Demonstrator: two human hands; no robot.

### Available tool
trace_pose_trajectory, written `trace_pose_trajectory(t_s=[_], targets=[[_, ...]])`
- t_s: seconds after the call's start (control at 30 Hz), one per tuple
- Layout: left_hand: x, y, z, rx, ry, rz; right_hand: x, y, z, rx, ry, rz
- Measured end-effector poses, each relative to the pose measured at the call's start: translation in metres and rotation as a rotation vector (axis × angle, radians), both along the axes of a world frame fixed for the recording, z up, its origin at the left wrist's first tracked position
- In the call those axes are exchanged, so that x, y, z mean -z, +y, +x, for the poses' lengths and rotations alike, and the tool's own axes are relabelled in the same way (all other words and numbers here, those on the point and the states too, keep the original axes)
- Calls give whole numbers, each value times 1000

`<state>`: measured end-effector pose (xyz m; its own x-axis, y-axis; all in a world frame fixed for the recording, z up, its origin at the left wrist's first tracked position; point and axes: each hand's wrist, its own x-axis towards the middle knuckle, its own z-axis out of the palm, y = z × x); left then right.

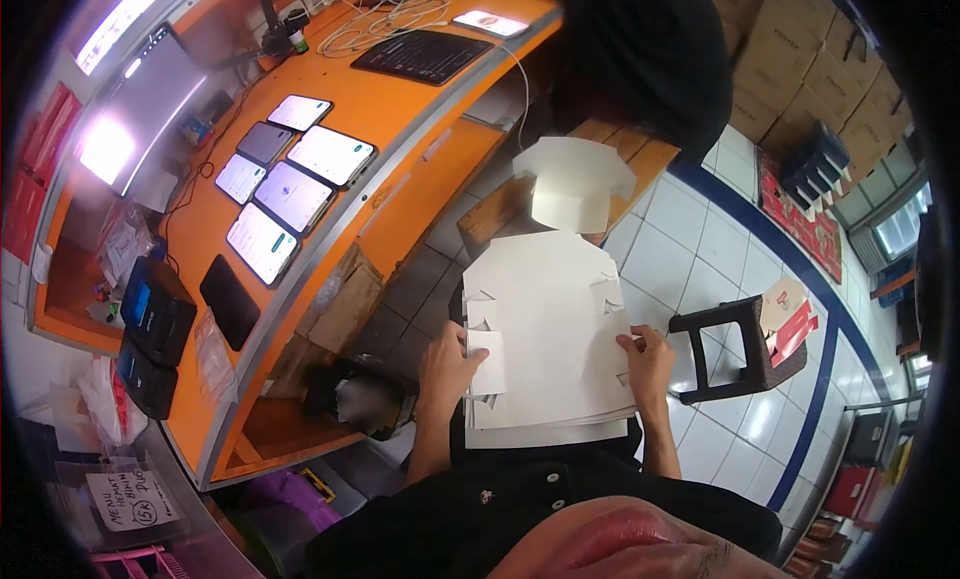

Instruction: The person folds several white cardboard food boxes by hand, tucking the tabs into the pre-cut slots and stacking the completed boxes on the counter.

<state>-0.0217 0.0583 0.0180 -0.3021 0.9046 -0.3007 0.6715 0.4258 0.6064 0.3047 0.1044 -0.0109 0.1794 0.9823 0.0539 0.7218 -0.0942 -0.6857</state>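
Two hands are holding one stack of flat white cartons point(555, 309) over the person's lap. The left hand point(452, 364) is pressing its thumb on one folded flap point(487, 364) at the stack's left edge; the right hand point(648, 359) is gripping the right edge, thumb on top. How many sheets are lying in the stack cannot be told. One open white carton point(572, 194) is standing just beyond it. To the left, an orange counter point(385, 104) is carrying six clustered phones point(293, 196), five of them glowing and one showing dark. One black slab point(230, 301) is lying nearer, one lit phone point(491, 23) and one dark tablet point(422, 57) farther off. Two black machines point(157, 314) are sitting at the near left. One stool point(790, 371) is standing right; one other person point(650, 59) is occupying the far side.
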Motion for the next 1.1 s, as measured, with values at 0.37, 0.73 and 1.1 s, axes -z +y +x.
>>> trace_pose_trajectory(t_s=[0.37,0.73,1.1], targets=[[-30,-21,37,171,218,2,-15,-5,-14,-47,-232,-71],[-30,-22,51,152,108,-116,-25,-16,-24,-101,-253,-131],[-14,-14,59,54,-152,279,-20,-12,-12,-168,-224,-92]])
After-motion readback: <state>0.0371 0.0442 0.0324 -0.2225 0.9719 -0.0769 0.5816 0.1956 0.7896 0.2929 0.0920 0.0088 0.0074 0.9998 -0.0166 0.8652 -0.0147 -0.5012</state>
